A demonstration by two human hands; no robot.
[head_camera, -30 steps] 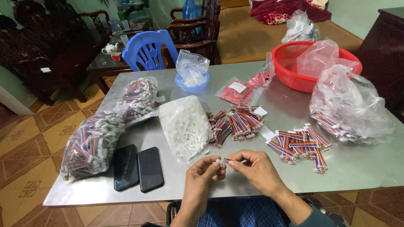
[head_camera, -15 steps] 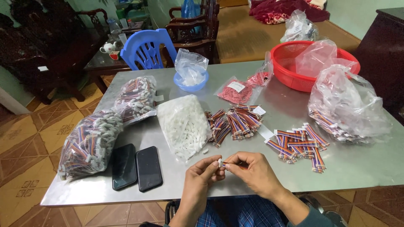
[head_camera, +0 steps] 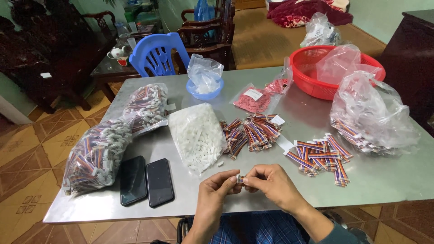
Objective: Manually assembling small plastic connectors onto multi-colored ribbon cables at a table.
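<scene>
Head view: a small white connector [head_camera: 238, 179] is pinched between left hand [head_camera: 216, 193] and right hand [head_camera: 271, 186], brought together above the steel table [head_camera: 389, 180] edge, close to the loose connector bag [head_camera: 198, 134] for easy reach.

floor: patterned orange tiles [head_camera: 27, 149] | blue plastic chair [head_camera: 156, 56] | dark wooden armchairs [head_camera: 205, 31]

One head-worn camera looks steeply down and forward across the steel table [head_camera: 294, 190], close above the near edge; the far room seems slightly blurred.
</scene>
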